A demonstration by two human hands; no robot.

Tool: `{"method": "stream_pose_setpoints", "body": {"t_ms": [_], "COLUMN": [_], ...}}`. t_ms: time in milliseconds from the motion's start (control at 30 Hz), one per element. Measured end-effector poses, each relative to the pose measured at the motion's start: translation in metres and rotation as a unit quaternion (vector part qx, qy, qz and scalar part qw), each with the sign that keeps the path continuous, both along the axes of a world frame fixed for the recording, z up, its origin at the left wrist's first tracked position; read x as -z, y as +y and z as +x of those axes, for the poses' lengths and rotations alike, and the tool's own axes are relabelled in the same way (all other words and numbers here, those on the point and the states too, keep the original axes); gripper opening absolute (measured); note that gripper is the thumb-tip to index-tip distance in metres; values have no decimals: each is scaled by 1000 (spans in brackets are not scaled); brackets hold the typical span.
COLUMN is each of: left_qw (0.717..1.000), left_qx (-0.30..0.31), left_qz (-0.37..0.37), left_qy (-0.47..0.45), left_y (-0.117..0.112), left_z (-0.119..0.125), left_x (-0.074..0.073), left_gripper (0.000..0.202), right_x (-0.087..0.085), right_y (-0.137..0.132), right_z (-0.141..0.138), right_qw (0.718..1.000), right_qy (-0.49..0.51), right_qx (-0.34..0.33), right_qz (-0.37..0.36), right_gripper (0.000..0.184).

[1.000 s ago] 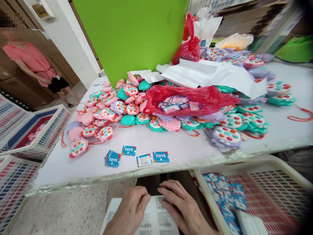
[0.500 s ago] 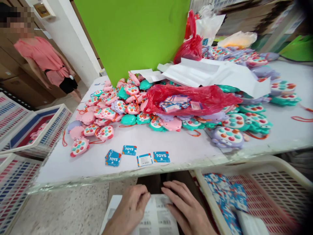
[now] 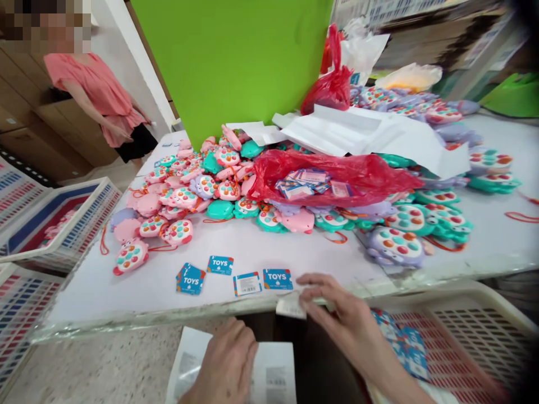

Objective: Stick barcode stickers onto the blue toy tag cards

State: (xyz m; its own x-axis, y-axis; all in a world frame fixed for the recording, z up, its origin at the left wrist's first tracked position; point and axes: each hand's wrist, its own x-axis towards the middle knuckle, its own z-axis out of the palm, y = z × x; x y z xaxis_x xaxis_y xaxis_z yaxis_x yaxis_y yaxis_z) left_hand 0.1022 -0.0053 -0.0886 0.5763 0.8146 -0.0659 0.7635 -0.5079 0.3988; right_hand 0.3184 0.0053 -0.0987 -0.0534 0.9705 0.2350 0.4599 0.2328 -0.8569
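My left hand (image 3: pixel 227 365) lies flat, fingers together, on a white sheet of barcode stickers (image 3: pixel 272 373) in my lap below the table edge. My right hand (image 3: pixel 337 314) is raised to the table's front edge and pinches a small white sticker (image 3: pixel 289 306) between thumb and fingers. Just beyond it, blue "TOYS" tags (image 3: pixel 278 278) lie in a row on the white table (image 3: pixel 126 292). A heap of pink, teal and purple plastic toys (image 3: pixel 202 185) covers the table behind the tags.
A red plastic bag (image 3: pixel 337 174) holding more tags sits on the toy heap, under white paper (image 3: pixel 370 132). A green board (image 3: pixel 236 62) stands at the back. White mesh baskets are at left (image 3: pixel 63 224) and right (image 3: pixel 463 325). A person in pink (image 3: pixel 96 95) stands far left.
My right hand has lifted off the sticker sheet with a sticker and moved up to the table edge. The left hand stays on the sheet. The person in pink has stepped closer.
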Motion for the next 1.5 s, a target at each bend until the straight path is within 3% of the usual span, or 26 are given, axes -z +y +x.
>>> {"method": "stream_pose_setpoints", "body": {"t_ms": [100,267,533,1500], "left_qw": [994,987,983,983], "left_qx": [61,61,80,48], "left_qz": [87,138,158,164], "left_qy": [-25,-58,-57,-66], "left_y": [5,13,15,16], "left_z": [8,18,28,37], "left_x": [6,25,42,46], "left_gripper": [24,23,22,19], "right_x": [6,17,17,22], "right_y": [40,71,68,67], "right_z": [12,12,2,-1], "right_qw": [999,994,988,987], "right_qy": [3,-37,-73,-82], "right_qx": [-3,-72,-80,-67], "right_qz": [-50,-74,-106,-117], "right_gripper": [17,15,14,13]}}
